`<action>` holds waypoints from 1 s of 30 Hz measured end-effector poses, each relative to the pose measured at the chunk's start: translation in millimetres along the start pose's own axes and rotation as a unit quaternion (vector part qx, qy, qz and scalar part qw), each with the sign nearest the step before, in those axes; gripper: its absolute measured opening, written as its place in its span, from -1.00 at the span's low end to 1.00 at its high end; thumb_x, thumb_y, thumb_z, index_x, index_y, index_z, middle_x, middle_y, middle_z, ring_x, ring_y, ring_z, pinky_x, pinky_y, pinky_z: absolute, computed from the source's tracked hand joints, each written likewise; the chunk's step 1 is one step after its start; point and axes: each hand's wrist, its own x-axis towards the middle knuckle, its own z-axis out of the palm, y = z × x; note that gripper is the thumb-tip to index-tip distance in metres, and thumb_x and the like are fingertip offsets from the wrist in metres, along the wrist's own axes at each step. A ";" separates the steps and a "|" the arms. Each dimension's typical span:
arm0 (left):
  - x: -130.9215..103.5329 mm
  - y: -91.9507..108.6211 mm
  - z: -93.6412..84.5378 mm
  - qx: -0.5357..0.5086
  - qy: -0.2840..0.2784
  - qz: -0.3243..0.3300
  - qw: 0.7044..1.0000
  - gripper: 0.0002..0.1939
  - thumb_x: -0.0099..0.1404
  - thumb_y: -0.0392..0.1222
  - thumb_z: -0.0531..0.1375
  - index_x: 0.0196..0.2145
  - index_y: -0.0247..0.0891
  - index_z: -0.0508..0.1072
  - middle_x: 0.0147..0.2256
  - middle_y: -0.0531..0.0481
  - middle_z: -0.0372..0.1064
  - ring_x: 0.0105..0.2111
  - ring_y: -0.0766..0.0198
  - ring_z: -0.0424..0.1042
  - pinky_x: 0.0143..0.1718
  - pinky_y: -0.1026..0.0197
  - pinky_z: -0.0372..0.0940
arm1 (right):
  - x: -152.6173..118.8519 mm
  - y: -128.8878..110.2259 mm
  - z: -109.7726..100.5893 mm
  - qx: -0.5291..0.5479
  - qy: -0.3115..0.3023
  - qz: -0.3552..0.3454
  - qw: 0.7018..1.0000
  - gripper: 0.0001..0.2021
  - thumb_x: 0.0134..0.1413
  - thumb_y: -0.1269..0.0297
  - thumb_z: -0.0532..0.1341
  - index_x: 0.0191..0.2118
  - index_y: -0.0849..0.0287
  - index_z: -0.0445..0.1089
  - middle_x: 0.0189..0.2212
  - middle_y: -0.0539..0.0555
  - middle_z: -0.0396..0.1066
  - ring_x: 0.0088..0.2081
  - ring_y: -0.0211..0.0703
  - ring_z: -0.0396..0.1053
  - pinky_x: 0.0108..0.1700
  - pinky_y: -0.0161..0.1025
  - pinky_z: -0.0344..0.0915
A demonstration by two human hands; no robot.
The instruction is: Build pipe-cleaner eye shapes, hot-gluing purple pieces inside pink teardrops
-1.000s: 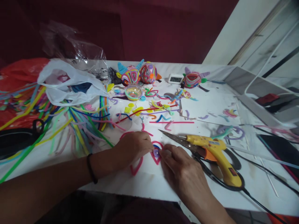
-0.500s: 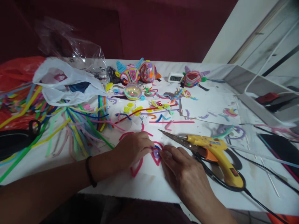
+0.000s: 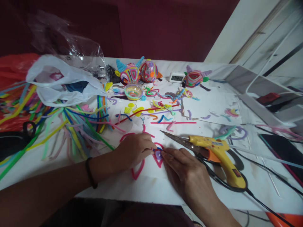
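Between my hands lies a small teardrop-shaped pipe-cleaner piece [image 3: 159, 161], pink at its outline with blue and purple inside. My left hand [image 3: 134, 149] has its fingers bent together at the piece's upper left edge. From the other side my right hand [image 3: 186, 167] pinches its right edge, fingertips pressed together. A larger pink pipe-cleaner outline [image 3: 138, 171] lies on the white paper, partly hidden under my left hand. Just beyond my right hand are scissors [image 3: 176, 138] with pointed blades, and a yellow glue gun [image 3: 216, 145] rests over their handles.
Loose pipe cleaners [image 3: 78, 132] fan out at the left beside a white plastic bag [image 3: 52, 90]. Colourful decorated balls [image 3: 129, 73], a clear bowl [image 3: 133, 92] and a digital clock [image 3: 176, 77] stand at the back. A phone [image 3: 279, 151] and cables are at the right.
The whole view has shifted slightly. Both hands stay at the small pipe-cleaner piece, with hardly any movement of the fingers.
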 end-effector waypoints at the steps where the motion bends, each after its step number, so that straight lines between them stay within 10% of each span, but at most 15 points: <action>1: 0.2 -0.4 0.0 0.000 0.001 0.003 1.000 -0.84 0.30 -0.33 0.17 -0.30 -0.24 0.57 -0.34 0.02 0.46 -0.31 0.28 0.44 -0.28 0.29 0.26 | 0.5 0.2 -0.1 0.005 0.008 -0.004 1.000 -0.75 0.24 0.46 0.11 -0.10 0.25 0.51 -0.14 0.18 0.54 -0.27 -0.11 0.43 -0.27 -0.19 0.45; 16: 2.6 -1.2 -6.0 -0.012 -0.015 0.030 0.999 -0.84 0.30 -0.35 0.16 -0.30 -0.26 0.56 -0.34 0.01 0.47 -0.32 0.29 0.42 -0.28 0.31 0.24 | 8.4 6.7 -2.1 0.035 0.024 0.071 0.997 -0.66 0.21 0.48 0.08 0.07 0.33 0.36 -0.37 0.17 0.54 -0.38 -0.14 0.52 -0.32 -0.20 0.50; 30: 8.1 -4.3 -8.0 0.030 -0.037 0.042 0.998 -0.83 0.28 -0.37 0.15 -0.37 -0.27 0.55 -0.35 0.00 0.47 -0.32 0.27 0.44 -0.30 0.28 0.24 | 16.1 -1.9 -1.4 -0.078 0.032 -0.012 0.996 -0.72 0.27 0.50 0.03 -0.05 0.41 0.45 -0.44 0.17 0.53 -0.45 -0.15 0.44 -0.42 -0.26 0.42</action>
